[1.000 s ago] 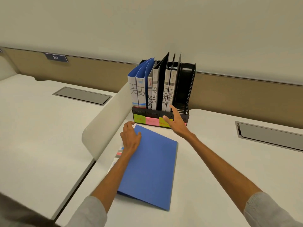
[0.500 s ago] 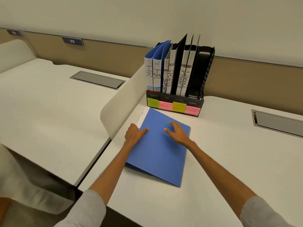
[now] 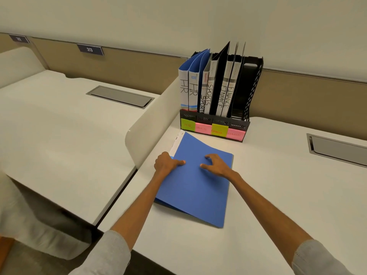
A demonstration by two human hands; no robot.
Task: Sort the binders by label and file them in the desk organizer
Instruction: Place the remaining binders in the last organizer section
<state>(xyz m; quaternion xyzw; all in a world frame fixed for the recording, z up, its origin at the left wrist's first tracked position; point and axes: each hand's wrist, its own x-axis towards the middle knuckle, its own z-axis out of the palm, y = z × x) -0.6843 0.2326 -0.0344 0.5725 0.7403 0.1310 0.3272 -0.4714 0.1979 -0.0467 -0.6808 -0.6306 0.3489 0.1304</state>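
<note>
A blue binder lies flat on the white desk, a white spine strip showing at its far left edge. My left hand grips that left edge, thumb on the cover and fingers curled around the side. My right hand rests clawed on the cover, only fingertips touching. Behind stands the black mesh desk organizer. It holds two HR binders, SPORTS binders and two FINANCE binders; its rightmost slot is empty. Green and pink sticky labels line its front.
A curved white divider panel rises just left of the binder and organizer. Beyond it lies a neighbouring desk with a grey cable hatch. Another hatch sits at the right. A beige back panel carries a plate marked 213.
My right hand has drawn back from the organizer's front and come down on the blue cover, its fingers now curled. My left hand has stayed at the binder's left edge.
</note>
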